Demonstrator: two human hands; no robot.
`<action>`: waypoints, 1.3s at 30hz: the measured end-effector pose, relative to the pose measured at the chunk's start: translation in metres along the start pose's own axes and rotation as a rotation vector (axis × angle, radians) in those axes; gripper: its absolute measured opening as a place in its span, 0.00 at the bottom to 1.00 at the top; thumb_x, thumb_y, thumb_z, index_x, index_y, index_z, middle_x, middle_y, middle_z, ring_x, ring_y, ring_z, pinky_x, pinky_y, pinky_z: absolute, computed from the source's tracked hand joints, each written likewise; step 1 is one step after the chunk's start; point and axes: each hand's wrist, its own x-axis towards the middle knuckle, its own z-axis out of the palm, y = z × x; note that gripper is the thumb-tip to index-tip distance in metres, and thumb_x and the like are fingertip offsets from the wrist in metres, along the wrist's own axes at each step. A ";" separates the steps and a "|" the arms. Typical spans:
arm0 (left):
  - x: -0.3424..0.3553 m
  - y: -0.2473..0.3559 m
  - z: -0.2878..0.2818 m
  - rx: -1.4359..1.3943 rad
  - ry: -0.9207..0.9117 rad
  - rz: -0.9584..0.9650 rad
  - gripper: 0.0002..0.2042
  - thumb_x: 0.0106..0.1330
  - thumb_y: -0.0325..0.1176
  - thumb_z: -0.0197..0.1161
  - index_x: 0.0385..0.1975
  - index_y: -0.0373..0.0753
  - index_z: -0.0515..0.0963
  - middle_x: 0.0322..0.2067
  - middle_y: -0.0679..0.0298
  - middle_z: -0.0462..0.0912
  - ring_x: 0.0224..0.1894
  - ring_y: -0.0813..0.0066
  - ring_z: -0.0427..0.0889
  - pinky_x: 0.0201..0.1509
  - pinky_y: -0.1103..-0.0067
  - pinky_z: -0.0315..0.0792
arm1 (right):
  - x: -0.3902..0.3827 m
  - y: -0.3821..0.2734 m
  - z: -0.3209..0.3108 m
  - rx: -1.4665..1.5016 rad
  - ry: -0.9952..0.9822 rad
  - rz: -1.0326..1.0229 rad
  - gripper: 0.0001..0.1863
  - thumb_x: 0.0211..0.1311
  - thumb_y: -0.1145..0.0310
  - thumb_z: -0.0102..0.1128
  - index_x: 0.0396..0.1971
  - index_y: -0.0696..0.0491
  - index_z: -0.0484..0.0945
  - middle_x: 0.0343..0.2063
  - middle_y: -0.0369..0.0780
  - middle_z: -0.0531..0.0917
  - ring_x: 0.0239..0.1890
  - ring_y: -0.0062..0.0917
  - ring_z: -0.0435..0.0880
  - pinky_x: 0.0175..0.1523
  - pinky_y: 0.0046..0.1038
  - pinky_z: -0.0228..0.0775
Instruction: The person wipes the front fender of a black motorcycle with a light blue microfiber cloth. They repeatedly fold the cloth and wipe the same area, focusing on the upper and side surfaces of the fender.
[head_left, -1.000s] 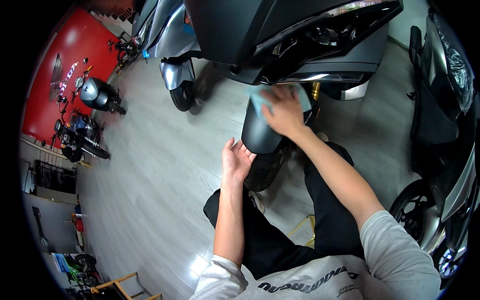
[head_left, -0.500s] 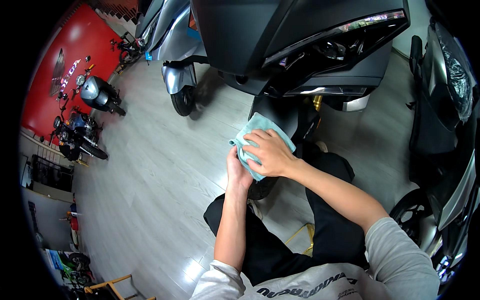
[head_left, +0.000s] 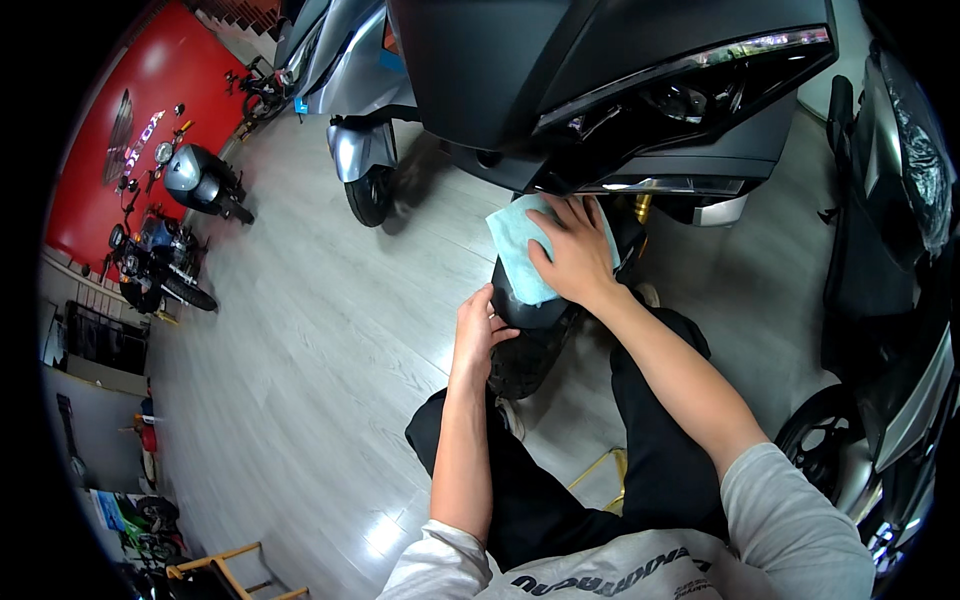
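Observation:
My right hand (head_left: 578, 250) lies over a light blue cloth (head_left: 518, 252), its fingers spread and pressing it onto the front mudguard. That black mudguard (head_left: 530, 312) belongs to the dark grey scooter (head_left: 480, 80) before me. Beside the mudguard's left edge is my left hand (head_left: 476, 328), its fingers apart and slightly bent, the lower ones touching the edge. No cloth is in that hand. Below the mudguard, the front tyre (head_left: 522, 365) shows between my knees.
A silver scooter (head_left: 362, 160) stands at the far left of the dark one. Another scooter (head_left: 880, 250) is close on my right. Motorcycles (head_left: 160, 265) line the red wall (head_left: 110, 130). A wooden-framed chair (head_left: 225, 572) stands at the lower left.
My right hand has carried the cloth up and to the right onto the mudguard. My left hand has come off the cloth and now rests at the mudguard's edge.

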 end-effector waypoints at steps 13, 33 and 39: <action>0.018 -0.002 -0.001 0.053 0.215 0.297 0.12 0.69 0.35 0.62 0.44 0.34 0.77 0.35 0.68 0.81 0.36 0.82 0.76 0.40 0.82 0.69 | -0.016 -0.014 -0.009 0.273 -0.053 -0.119 0.17 0.51 0.70 0.63 0.43 0.53 0.83 0.53 0.42 0.79 0.63 0.39 0.71 0.71 0.47 0.55; 0.014 0.004 0.006 0.044 0.288 0.331 0.22 0.61 0.33 0.70 0.54 0.37 0.73 0.36 0.71 0.81 0.35 0.84 0.74 0.35 0.85 0.59 | -0.002 0.013 -0.005 0.379 0.198 0.343 0.11 0.55 0.74 0.63 0.40 0.53 0.81 0.32 0.38 0.83 0.39 0.35 0.81 0.45 0.35 0.66; 0.023 -0.001 -0.007 0.102 0.253 0.315 0.18 0.60 0.25 0.68 0.50 0.29 0.76 0.31 0.72 0.78 0.33 0.85 0.75 0.41 0.84 0.70 | 0.001 0.003 -0.008 0.040 0.205 0.207 0.07 0.56 0.73 0.62 0.36 0.53 0.81 0.40 0.40 0.82 0.47 0.37 0.78 0.47 0.38 0.65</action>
